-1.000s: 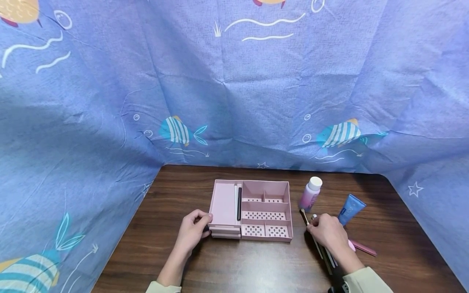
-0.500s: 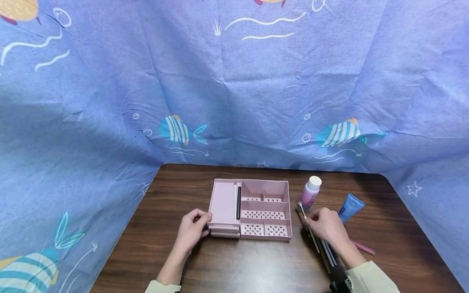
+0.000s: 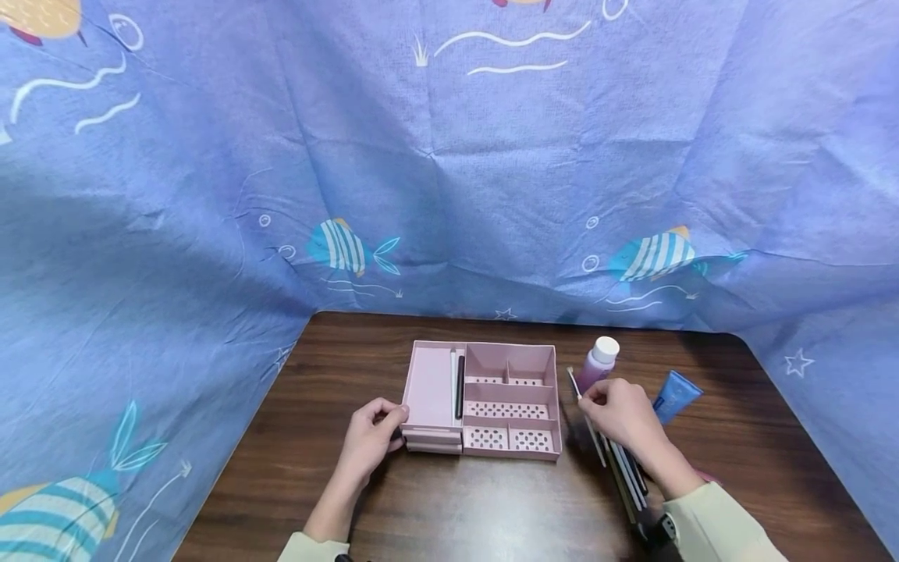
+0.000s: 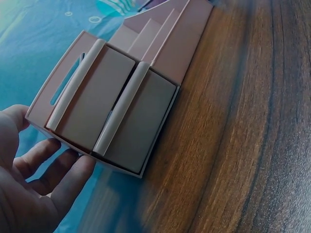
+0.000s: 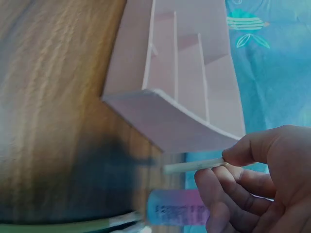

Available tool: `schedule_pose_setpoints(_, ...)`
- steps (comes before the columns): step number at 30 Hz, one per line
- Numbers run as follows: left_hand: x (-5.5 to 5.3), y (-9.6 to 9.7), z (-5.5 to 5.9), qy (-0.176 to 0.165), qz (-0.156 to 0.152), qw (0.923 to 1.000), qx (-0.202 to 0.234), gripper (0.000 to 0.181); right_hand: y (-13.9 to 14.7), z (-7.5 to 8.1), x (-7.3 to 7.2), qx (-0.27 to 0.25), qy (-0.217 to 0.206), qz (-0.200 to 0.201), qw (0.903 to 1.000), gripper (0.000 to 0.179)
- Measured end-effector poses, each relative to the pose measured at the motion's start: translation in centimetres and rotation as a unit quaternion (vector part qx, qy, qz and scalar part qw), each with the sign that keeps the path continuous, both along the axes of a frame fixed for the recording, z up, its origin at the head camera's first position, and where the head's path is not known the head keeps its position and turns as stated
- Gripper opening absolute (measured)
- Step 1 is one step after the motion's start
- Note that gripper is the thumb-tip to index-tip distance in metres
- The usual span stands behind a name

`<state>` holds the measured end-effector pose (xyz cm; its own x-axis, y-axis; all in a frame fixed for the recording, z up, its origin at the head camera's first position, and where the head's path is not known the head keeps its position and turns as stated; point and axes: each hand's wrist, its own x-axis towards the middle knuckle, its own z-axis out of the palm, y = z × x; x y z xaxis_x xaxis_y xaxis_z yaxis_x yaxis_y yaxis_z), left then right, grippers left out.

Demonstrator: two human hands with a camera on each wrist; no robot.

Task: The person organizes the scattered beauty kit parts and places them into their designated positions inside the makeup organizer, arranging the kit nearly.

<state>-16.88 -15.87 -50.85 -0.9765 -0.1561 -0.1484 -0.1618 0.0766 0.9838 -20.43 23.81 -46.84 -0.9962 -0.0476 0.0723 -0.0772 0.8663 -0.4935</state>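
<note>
A pink organizer box [image 3: 485,353] with several compartments and two small front drawers [image 4: 116,111] stands mid-table. My left hand [image 3: 372,437] rests against its front left corner, fingers curled round the side by the drawers. My right hand [image 3: 618,414] is lifted just right of the box and pinches a thin white stick [image 3: 576,390], also visible as a pale stick [image 5: 194,166] between thumb and finger near the box's corner [image 5: 170,116]. A black pen [image 3: 460,386] lies in the box's left tray.
A pink bottle with a white cap [image 3: 599,361] and a blue tube [image 3: 674,394] sit right of the box. Several thin sticks and pens [image 3: 625,476] lie under my right hand on the brown wooden table [image 3: 477,507]. Blue fish-print cloth [image 3: 449,172] surrounds the table.
My right hand has lifted the white stick off the table and moved it up and left toward the box. My left hand has stayed at the box's corner.
</note>
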Motion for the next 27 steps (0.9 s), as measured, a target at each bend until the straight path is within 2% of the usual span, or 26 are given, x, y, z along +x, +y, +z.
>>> schedule_pose_setpoints(9, -0.2, 0.0, 0.0, 0.0, 0.003, 1.0, 0.002, 0.018, -2.4, 2.1, -0.9, -0.03, 0.056, 0.024, 0.9977, 0.011)
schedule_pose_setpoints(14, -0.3, 0.0, 0.0, -0.002, 0.004, 1.0, 0.004, 0.018, -4.2, 2.6, -1.6, -0.074, 0.061, 0.047, 0.9943, 0.009)
schedule_pose_setpoints(23, -0.3, 0.0, 0.2, -0.005, 0.002, 1.0, 0.002, 0.019, -7.9, 3.6, -2.7, -0.146, 0.006, 0.063, 0.9873, 0.008)
schedule_pose_setpoints(27, -0.1, -0.1, 0.3, -0.005, -0.007, 1.0, -0.004, 0.023, -9.6, 3.9, -3.1, -0.177, -0.018, 0.076, 0.9812, 0.008)
